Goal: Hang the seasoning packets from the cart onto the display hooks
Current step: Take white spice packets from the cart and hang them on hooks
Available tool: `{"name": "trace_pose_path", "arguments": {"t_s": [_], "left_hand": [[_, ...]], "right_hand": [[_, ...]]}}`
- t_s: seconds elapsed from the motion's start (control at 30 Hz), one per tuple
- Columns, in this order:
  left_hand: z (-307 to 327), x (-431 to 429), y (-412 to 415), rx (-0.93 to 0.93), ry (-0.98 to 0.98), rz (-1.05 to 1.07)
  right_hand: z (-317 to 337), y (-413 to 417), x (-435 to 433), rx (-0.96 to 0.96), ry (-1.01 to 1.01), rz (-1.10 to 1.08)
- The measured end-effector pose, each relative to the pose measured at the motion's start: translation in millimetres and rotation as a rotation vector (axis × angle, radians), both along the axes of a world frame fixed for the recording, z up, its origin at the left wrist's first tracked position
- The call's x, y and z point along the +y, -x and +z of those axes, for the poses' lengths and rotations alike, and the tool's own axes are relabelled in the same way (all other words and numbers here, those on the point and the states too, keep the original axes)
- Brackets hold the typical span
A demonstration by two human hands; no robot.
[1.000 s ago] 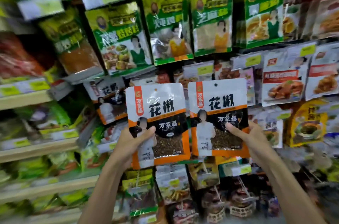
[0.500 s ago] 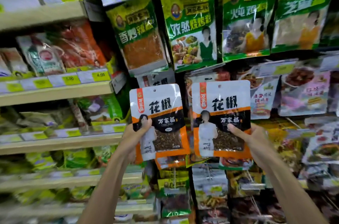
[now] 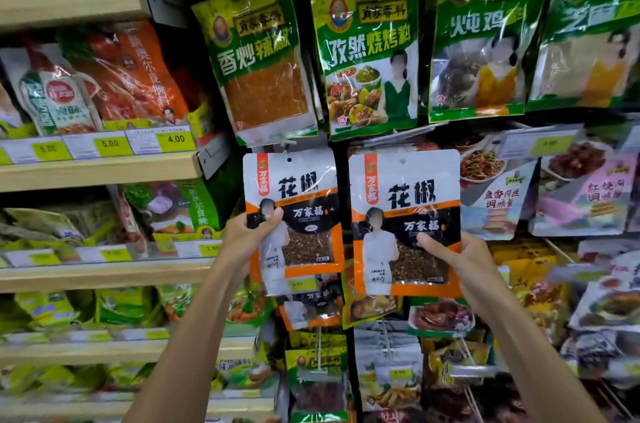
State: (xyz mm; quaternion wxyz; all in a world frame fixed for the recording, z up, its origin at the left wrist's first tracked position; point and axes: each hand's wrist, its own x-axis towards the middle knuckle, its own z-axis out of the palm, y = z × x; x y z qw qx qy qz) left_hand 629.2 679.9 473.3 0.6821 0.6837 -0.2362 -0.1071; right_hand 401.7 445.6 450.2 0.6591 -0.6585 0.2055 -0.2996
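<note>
Two white, orange and black peppercorn seasoning packets are held up side by side in front of the hanging display. My left hand (image 3: 247, 235) grips the left packet (image 3: 294, 194) at its left edge, thumb on the front. My right hand (image 3: 460, 260) grips the right packet (image 3: 412, 201) at its lower right, thumb on the front. Each packet has a small hang hole at the top. A matching packet (image 3: 311, 306) hangs lower, just under the left one. A hook tip (image 3: 289, 142) shows just above the left packet.
Green seasoning bags (image 3: 367, 52) hang in a row above the packets. Wooden shelves (image 3: 97, 169) with bagged goods and yellow price tags fill the left. More hanging packets (image 3: 585, 190) crowd the right and the lower rows. The cart is out of sight.
The view has swung left and come closer to the display. Both packets stay in my hands, now nearer the hooks under the green bags.
</note>
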Motion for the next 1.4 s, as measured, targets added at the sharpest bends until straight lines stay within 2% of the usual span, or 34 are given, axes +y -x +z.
{"name": "trace_pose_path", "arguments": {"t_s": [0.1,0.43,0.93,1.2,1.4], "left_hand": [[-2,3,3,-0.028,-0.044,-0.036],[9,16,4,-0.035,0.071,-0.022],[5,0,-15,-0.013,0.086,-0.034],[6,-17,-27,-0.010,0.069,0.026],[14,-52,-43,0.091,0.035,0.268]], "right_hand": [[1,-4,0,-0.021,-0.004,0.041],[2,-15,10,-0.046,0.002,0.051],[4,-25,27,-0.031,-0.015,0.041],[3,-28,32,-0.097,-0.041,0.050],[-2,-30,34,-0.094,-0.040,0.044]]}}
